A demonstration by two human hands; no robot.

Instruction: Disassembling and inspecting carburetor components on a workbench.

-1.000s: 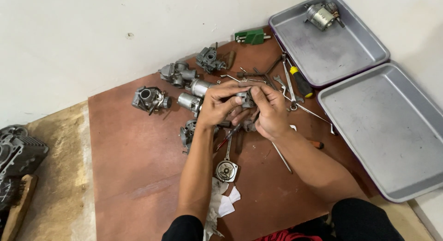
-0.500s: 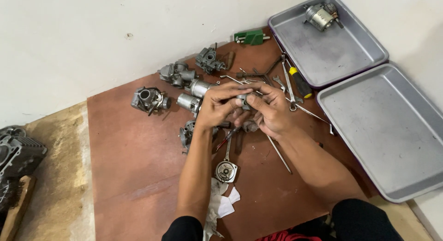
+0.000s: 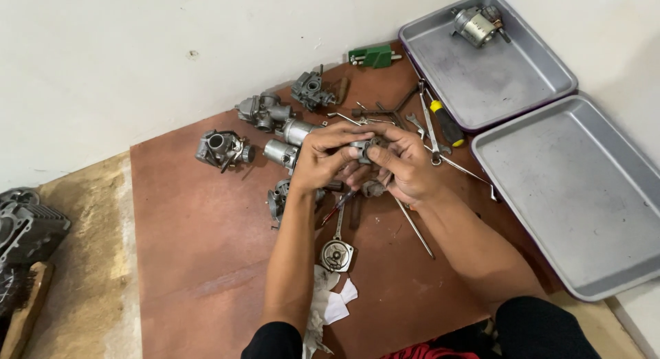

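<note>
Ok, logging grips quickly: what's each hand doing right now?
Left hand: closed on the small metal part.
Right hand: closed on the same part.

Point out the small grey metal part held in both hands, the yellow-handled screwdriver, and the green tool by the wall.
Small grey metal part [image 3: 362, 150]: head view, its exposed middle between the fingertips.
Yellow-handled screwdriver [image 3: 447, 125]: head view, on the handle.
Green tool [image 3: 375, 56]: head view, its green body.

Small grey metal part [image 3: 362, 150] — held above board.
</note>
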